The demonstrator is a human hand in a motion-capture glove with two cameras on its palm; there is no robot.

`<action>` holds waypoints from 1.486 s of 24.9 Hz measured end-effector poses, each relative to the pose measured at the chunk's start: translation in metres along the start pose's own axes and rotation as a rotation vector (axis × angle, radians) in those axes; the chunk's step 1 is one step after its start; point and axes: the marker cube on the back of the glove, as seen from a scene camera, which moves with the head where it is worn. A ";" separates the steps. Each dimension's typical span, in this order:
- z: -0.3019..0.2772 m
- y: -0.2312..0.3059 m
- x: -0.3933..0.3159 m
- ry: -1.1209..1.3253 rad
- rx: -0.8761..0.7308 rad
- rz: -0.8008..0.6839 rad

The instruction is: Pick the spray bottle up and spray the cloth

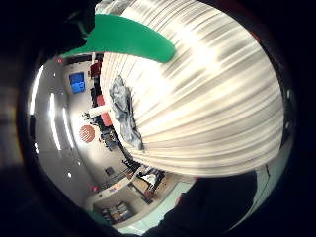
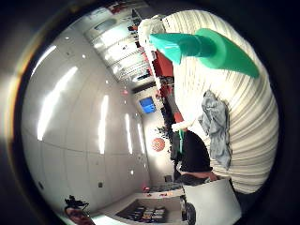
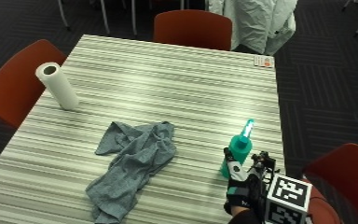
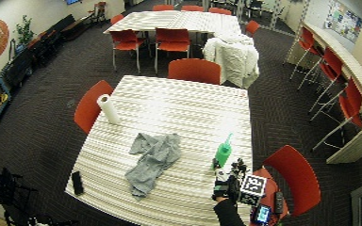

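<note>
Spray bottle [image 3: 240,153]: upright on counter [image 3: 185,88].
Cloth [image 3: 132,163]: crumpled, at bottle's 9 o'clock, apart.
Grip [image 3: 241,189]: at bottle's base; grasp cannot tell.

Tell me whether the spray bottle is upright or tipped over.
Upright: the spray bottle stands on the table, nozzle up, the gloved right hand at its base.

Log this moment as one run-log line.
stage: reaching bottle | hand: at base of bottle, grasp unclear | bottle: upright on table | cloth: crumpled, apart from bottle
</note>
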 end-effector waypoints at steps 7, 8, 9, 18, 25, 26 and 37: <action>0.011 -0.021 0.007 -0.004 0.023 -0.010; 0.012 -0.023 0.007 -0.003 0.023 -0.014; 0.013 -0.024 0.007 0.000 0.024 -0.018; 0.023 -0.029 -0.008 0.024 0.041 -0.061; 0.025 -0.026 -0.012 0.028 0.021 -0.071; 0.025 -0.027 -0.011 0.029 0.020 -0.073; 0.026 -0.043 -0.008 -0.055 -0.053 -0.128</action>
